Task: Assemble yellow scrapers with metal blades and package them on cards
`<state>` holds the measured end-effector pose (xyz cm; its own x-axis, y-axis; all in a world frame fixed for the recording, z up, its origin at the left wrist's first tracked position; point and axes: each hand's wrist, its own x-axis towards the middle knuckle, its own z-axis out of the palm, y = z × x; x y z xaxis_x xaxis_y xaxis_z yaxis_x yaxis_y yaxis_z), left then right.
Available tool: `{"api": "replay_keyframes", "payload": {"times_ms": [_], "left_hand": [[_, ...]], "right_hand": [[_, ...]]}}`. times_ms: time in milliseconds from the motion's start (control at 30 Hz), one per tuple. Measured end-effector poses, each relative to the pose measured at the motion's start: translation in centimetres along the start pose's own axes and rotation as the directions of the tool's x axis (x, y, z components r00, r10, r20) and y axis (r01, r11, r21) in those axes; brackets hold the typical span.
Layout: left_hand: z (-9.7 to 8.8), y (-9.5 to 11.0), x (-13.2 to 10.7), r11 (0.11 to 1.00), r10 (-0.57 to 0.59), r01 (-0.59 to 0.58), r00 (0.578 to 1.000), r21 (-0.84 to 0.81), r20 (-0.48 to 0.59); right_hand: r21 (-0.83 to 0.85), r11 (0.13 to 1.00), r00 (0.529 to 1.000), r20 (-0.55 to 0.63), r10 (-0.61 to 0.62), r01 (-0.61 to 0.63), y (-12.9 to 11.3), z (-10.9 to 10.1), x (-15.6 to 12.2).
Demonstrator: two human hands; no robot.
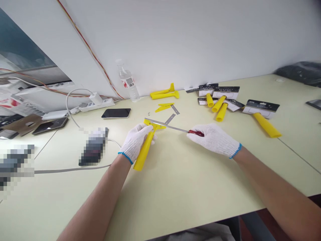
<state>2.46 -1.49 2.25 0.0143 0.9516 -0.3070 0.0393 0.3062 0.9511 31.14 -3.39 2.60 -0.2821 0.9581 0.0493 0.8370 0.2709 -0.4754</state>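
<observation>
My left hand, in a white knit glove with a blue cuff, is closed around the neck of a yellow scraper. Its hollow handle points down toward me. My right hand, gloved alike, grips the red handle of a screwdriver. The long metal shaft reaches left, and its tip lies at the scraper's head, by my left thumb. Just beyond the scraper are a flat metal blade with holes, a second blade and a loose yellow scraper head piece.
Two yellow scraper handles lie by the wall near a plastic bottle. Several carded yellow scrapers are at the right. A phone, a power strip and a cable occupy the left side.
</observation>
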Motion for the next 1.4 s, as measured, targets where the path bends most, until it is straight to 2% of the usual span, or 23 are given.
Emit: {"api": "replay_keyframes", "payload": {"times_ms": [367, 867, 1400], "left_hand": [[0.32, 0.2, -0.32, 1.0, -0.017, 0.018, 0.998, -0.007, 0.055], [-0.33, -0.51, 0.12, 1.0, -0.006, 0.006, 0.998, 0.0, 0.056], [-0.18, -0.38, 0.16, 0.999, 0.02, -0.017, 0.998, -0.046, 0.056]], "right_hand": [[0.009, 1.0, 1.0, 0.006, -0.019, 0.019, -0.17, 0.08, -0.1], [0.01, 1.0, 1.0, 0.01, -0.016, 0.016, 0.12, 0.24, 0.03], [-0.002, 1.0, 1.0, 0.009, 0.006, -0.006, 0.06, 0.09, -0.03]]}}
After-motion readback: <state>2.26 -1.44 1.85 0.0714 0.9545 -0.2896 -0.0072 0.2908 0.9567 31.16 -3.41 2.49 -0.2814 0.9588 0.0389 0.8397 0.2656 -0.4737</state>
